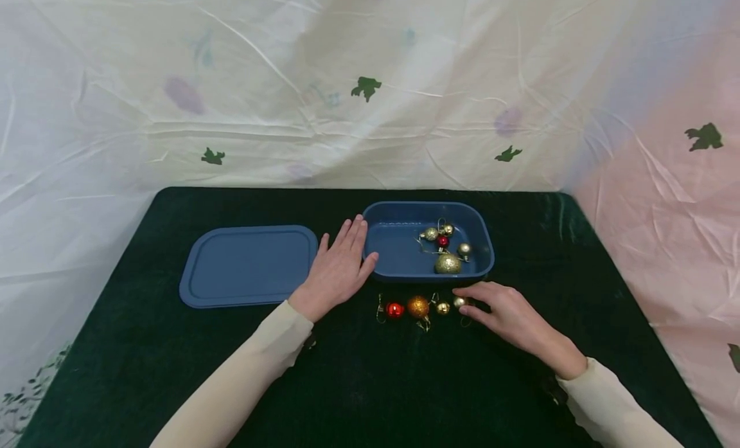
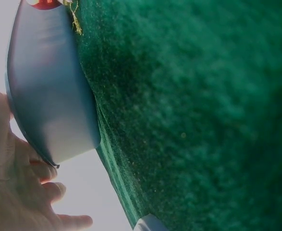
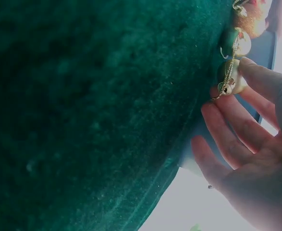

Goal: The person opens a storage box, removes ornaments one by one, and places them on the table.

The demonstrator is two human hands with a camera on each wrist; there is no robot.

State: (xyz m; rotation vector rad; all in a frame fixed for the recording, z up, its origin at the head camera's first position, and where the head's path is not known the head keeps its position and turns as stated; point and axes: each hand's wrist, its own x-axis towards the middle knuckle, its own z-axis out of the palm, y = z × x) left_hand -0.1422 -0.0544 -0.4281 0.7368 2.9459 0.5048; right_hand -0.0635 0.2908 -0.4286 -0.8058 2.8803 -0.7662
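A blue rectangular box (image 1: pixel 399 276) holds several Christmas baubles, among them a large glittery gold bauble (image 1: pixel 448 263) and a small red one (image 1: pixel 442 241). My left hand (image 1: pixel 338 268) lies with straight fingers against the box's left rim; in the left wrist view its fingers (image 2: pixel 49 190) reach past the box wall (image 2: pixel 54 96). In front of the box, a red bauble (image 1: pixel 395 310), an orange bauble (image 1: pixel 418 306) and a small shiny gold bauble (image 1: pixel 442 308) line up on the cloth. At the row's right end, my right hand (image 1: pixel 509 313) pinches a small pale gold bauble (image 1: pixel 459 302) between thumb and fingers.
A blue lid (image 1: pixel 248 265) lies flat to the left of the box. Dark green cloth (image 1: pixel 370 384) covers the table, and a pale leaf-patterned curtain (image 1: pixel 260 81) hangs behind it and along the sides.
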